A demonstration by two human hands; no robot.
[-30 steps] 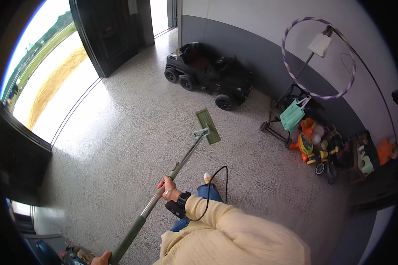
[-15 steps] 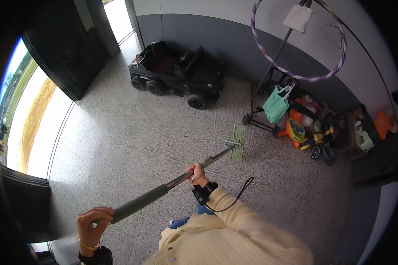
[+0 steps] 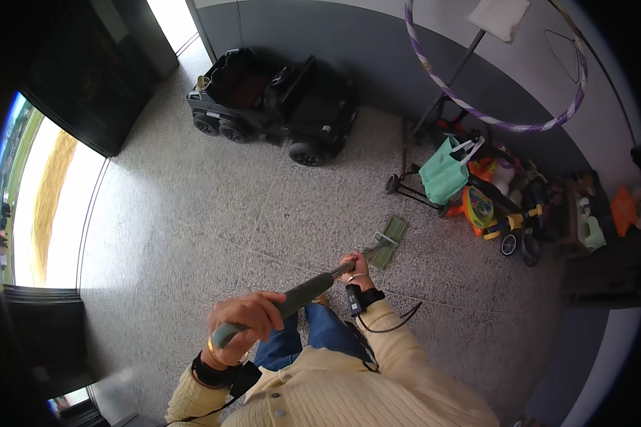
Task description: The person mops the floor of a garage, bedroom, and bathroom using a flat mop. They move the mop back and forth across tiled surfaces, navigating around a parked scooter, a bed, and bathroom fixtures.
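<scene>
A flat mop stretches across the middle of the view, its thick dark-green handle (image 3: 308, 293) running up and right from my body. My left hand (image 3: 246, 319) wraps around the top of that handle, fingers closed. Lower on the metal pole, close to the head, my right hand (image 3: 358, 267) is closed around it. The pale green mop head (image 3: 390, 245) lies on the speckled floor just beyond my right hand, turned at a slant.
A black ride-on toy car (image 3: 274, 107) stands by the grey wall. To the right are a folding cart with a mint-green bag (image 3: 445, 171), a balance bike (image 3: 509, 228) and several heaped toys. A purple-and-white hoop (image 3: 509, 127) hangs above. At left is an open doorway (image 3: 57, 199).
My left hand has moved right and upward, nearer my right hand, which has also moved right. The mop head has turned to a slant and shifted slightly right and closer to me.
</scene>
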